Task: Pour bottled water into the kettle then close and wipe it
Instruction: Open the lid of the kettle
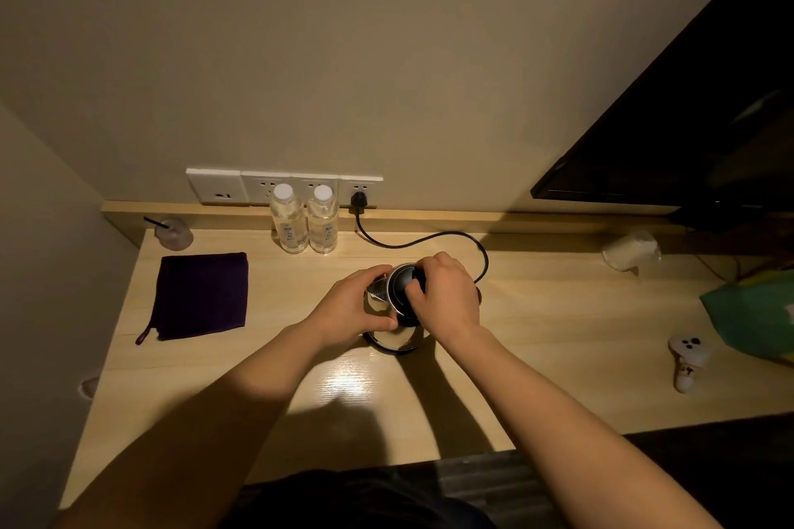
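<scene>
A steel kettle (pixel 397 337) with a black lid stands mid-desk on its base. My left hand (pixel 354 305) wraps the kettle's left side by the spout. My right hand (pixel 447 294) covers the handle side, with fingers on the black lid (pixel 401 286). The lid looks down, though my hands hide its edge. Two capped clear water bottles (pixel 288 223) (pixel 322 224) stand upright at the back by the wall sockets. A dark purple cloth (pixel 202 295) lies flat at the left.
The kettle's black cord (pixel 429 241) runs to a plug in the wall sockets (pixel 358 198). A plastic cup with a straw (pixel 172 233) sits back left. A crumpled bag (pixel 629 249), a green bag (pixel 752 314) and a white controller (pixel 687 361) lie right. A dark screen (pixel 687 120) hangs upper right.
</scene>
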Motion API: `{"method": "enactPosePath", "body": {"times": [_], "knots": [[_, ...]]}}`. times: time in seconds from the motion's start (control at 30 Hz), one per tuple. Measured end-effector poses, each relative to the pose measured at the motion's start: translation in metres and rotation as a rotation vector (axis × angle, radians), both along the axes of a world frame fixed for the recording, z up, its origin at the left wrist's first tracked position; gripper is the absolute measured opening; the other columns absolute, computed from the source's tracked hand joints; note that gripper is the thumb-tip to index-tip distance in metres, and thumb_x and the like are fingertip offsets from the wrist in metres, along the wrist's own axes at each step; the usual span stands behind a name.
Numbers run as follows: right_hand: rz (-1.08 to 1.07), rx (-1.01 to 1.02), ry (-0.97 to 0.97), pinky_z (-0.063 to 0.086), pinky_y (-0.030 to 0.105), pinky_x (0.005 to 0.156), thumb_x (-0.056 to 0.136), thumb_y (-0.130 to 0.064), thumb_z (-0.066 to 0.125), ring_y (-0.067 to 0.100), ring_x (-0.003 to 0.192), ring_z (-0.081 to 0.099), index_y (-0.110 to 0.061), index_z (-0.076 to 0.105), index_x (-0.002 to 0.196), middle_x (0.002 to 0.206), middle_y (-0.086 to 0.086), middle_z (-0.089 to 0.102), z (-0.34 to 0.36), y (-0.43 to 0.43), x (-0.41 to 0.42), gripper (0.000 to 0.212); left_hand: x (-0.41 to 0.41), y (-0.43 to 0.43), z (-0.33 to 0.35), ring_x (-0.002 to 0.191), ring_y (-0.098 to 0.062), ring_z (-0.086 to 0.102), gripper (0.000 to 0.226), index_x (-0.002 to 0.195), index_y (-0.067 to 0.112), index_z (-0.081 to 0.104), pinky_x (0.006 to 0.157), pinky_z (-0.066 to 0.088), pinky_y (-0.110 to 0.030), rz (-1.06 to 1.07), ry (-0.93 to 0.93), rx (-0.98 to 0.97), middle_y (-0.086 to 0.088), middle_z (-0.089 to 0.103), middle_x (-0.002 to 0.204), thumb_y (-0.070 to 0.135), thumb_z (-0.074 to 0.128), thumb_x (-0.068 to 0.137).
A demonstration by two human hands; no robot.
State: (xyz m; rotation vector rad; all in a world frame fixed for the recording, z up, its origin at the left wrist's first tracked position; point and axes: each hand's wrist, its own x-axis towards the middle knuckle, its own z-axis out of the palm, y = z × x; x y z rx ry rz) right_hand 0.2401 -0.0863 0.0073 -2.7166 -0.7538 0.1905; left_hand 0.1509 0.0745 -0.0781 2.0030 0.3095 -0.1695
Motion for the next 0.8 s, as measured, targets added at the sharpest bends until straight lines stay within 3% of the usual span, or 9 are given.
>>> {"method": "enactPosePath", "body": {"times": [0.13, 0.23, 0.33, 0.4, 0.57, 0.8], "knots": [[-0.041, 0.09, 0.08, 0.056, 0.035, 0.082, 0.094, -0.022, 0.063, 0.022, 0.101, 0.064, -0.011, 0.072, 0.12, 0.113, 0.005, 0.068, 0.005, -0.004, 0.004, 0.03, -0.001, 0.0, 0.002, 0.116, 0.026, 0.049, 0.095, 0.144, 0.05, 0.042, 0.095, 0.038, -0.009, -0.001, -0.006, -0.005, 0.042, 0.054, 0.122, 0.039, 0.094, 0.065], [-0.101, 0.281, 0.255, 0.054, 0.027, 0.084, 0.091, -0.018, 0.069, 0.013, 0.099, 0.065, -0.014, 0.074, 0.12, 0.112, -0.001, 0.071, 0.01, -0.017, 0.016, 0.029, -0.001, 0.0, 0.002, 0.118, 0.013, 0.054, 0.097, 0.148, 0.046, 0.043, 0.1, 0.039, -0.016, -0.002, -0.009, -0.007, 0.04, 0.054, 0.124, 0.043, 0.093, 0.065], [-0.177, 0.53, 0.525, 0.055, 0.021, 0.085, 0.094, -0.01, 0.07, 0.002, 0.096, 0.069, -0.018, 0.075, 0.117, 0.105, -0.009, 0.075, 0.015, -0.04, 0.027, 0.025, 0.0, 0.0, 0.001, 0.125, -0.003, 0.056, 0.098, 0.15, 0.044, 0.044, 0.105, 0.042, -0.024, -0.006, -0.019, -0.005, 0.027, 0.058, 0.133, 0.043, 0.093, 0.065], [-0.226, 0.667, 0.671, 0.059, 0.025, 0.086, 0.096, -0.006, 0.067, 0.007, 0.101, 0.073, -0.021, 0.076, 0.115, 0.104, -0.005, 0.079, 0.017, -0.057, 0.032, 0.026, 0.001, 0.0, 0.001, 0.128, -0.006, 0.056, 0.098, 0.151, 0.041, 0.045, 0.107, 0.044, -0.027, 0.0, -0.026, -0.003, 0.019, 0.06, 0.139, 0.04, 0.094, 0.067], [-0.347, 0.907, 0.908, 0.053, 0.045, 0.105, 0.096, 0.003, 0.062, 0.034, 0.119, 0.069, -0.005, 0.072, 0.122, 0.119, 0.018, 0.076, 0.012, -0.086, 0.041, 0.029, 0.001, -0.002, 0.003, 0.128, -0.009, 0.056, 0.1, 0.154, 0.034, 0.045, 0.106, 0.043, -0.024, 0.02, -0.024, 0.0, 0.01, 0.06, 0.144, 0.033, 0.096, 0.068], [-0.413, 0.977, 0.98, 0.056, 0.039, 0.096, 0.093, 0.002, 0.068, 0.037, 0.117, 0.071, -0.006, 0.075, 0.116, 0.114, 0.02, 0.078, -0.003, -0.103, 0.046, 0.025, -0.002, -0.005, 0.008, 0.13, -0.011, 0.055, 0.1, 0.155, 0.032, 0.044, 0.109, 0.043, -0.026, 0.041, -0.001, -0.001, 0.01, 0.059, 0.146, 0.03, 0.096, 0.07]]}}
